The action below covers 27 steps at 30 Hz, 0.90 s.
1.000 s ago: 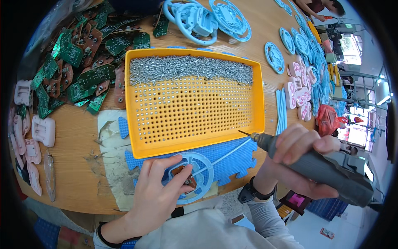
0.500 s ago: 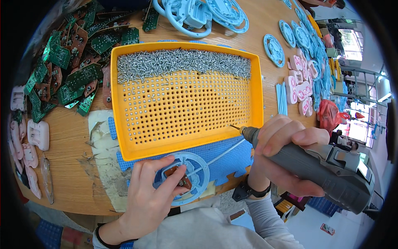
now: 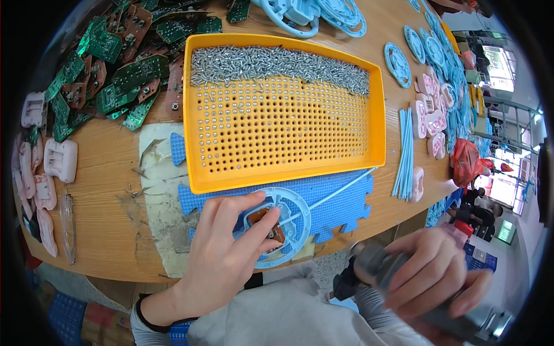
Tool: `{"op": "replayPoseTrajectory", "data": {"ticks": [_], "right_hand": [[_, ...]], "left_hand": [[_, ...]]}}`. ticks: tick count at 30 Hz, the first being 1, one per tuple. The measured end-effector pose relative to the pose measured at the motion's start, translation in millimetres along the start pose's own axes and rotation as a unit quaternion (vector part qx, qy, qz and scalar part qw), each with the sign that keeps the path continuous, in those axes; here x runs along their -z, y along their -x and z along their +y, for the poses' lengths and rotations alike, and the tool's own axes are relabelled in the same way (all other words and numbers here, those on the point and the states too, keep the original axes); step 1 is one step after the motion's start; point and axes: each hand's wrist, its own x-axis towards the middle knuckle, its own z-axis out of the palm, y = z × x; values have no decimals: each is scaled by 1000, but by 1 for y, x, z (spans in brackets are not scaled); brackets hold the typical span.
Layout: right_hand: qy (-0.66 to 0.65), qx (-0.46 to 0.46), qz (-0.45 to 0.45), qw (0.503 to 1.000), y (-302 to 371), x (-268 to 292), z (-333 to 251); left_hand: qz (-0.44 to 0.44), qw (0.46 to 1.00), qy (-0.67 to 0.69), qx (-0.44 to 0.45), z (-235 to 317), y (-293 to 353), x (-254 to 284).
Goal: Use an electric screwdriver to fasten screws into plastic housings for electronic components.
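Observation:
My left hand (image 3: 228,251) is closed in a pinch over a small brown circuit board (image 3: 270,228), which sits in the middle of a light blue plastic ring (image 3: 306,216). A thin pale blue rod (image 3: 343,189) runs from the ring toward the tray's lower right corner. My right hand (image 3: 430,271) grips a dark grey electric screwdriver (image 3: 384,266), held low at the right and apart from the ring; motion smears it and its tip cannot be made out. Just beyond the ring lies a yellow tray (image 3: 193,138) with many holes, screws standing in some and loose screws (image 3: 277,64) heaped along its far side.
Green and brown circuit boards (image 3: 141,72) are piled at the far left. Pink plastic pieces (image 3: 60,160) lie below them. On the right are pale blue rods (image 3: 405,153), more blue rings (image 3: 398,64) and a red bag (image 3: 464,162). A blue foam mat (image 3: 343,213) lies under the tray.
My right hand has brought the screwdriver away from the tray's holes, down toward me. My left hand keeps its pinch on the circuit board. The whole view has shifted.

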Motion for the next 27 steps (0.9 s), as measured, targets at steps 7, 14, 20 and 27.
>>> {"op": "replayPoseTrajectory", "data": {"ticks": [7, 14, 20, 27], "right_hand": [[-32, -79, -66, 994, 24, -25, 6], [-36, -89, -90, 991, 27, -30, 11], [-8, -85, -72, 994, 27, -41, 12], [-27, -38, -31, 998, 28, -53, 20]], "left_hand": [[12, 1000, -2, -16, -3, 0, 0], [14, 1000, 10, 2, 1, 1, 0], [17, 1000, 13, -2, -1, 1, -2], [23, 1000, 13, -5, -1, 1, -1]]}}
